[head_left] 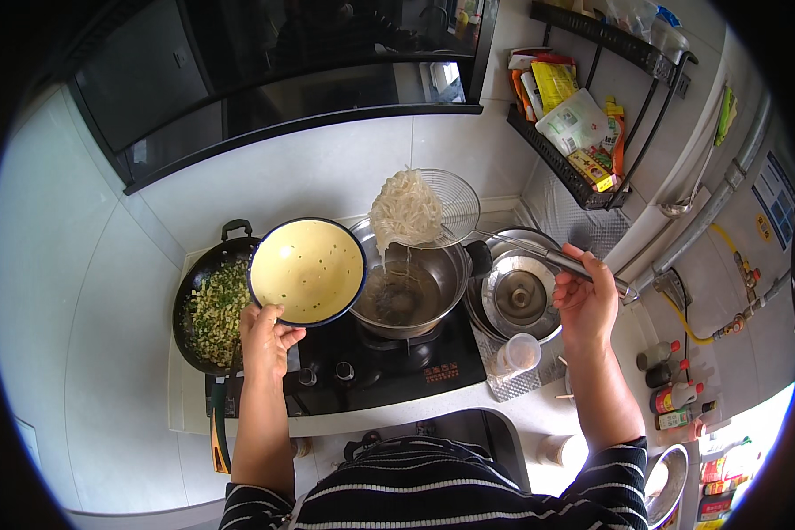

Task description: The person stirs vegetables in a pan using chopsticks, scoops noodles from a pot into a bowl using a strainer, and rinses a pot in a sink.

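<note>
My left hand (267,343) grips the lower rim of a yellow enamel bowl (314,265) with a dark rim. The bowl is tilted, and a few small green bits cling to its inside. My right hand (586,300) is closed round the long handle of a wire-mesh skimmer (461,205). A heap of pale, translucent noodles (406,208) lies in the skimmer, some strands hanging over its edge. Below it, a steel pot (399,332) with water in it stands on the stove. Left of the bowl is a black wok (182,329) of chopped greens and pale diced pieces.
Stacked metal basins (548,329) stand right of the pot, with a clear plastic tub (521,352) in front. The black glass stove (389,389) lies under pot and wok. A wall rack (548,159) holds packets; several bottles (676,397) line the right side.
</note>
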`<action>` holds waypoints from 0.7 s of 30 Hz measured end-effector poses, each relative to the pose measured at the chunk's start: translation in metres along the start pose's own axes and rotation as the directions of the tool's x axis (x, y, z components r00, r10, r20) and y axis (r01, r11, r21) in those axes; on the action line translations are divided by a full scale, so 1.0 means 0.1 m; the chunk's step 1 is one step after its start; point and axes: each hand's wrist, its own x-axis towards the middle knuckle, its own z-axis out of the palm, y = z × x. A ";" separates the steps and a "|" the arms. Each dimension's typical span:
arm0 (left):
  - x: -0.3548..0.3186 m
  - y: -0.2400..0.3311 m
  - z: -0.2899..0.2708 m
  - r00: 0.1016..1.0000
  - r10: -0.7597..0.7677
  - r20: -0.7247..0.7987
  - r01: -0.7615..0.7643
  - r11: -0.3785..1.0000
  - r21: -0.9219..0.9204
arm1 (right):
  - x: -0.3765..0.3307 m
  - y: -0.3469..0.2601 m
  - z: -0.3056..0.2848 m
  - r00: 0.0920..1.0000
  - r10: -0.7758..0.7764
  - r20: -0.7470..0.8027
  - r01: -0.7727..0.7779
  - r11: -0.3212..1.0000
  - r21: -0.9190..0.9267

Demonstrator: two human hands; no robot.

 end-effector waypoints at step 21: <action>0.00 0.00 0.00 0.999 -0.002 -0.032 0.001 1.000 -0.005 | 0.03 -0.02 -0.02 1.000 -0.015 0.016 0.015 1.000 -0.011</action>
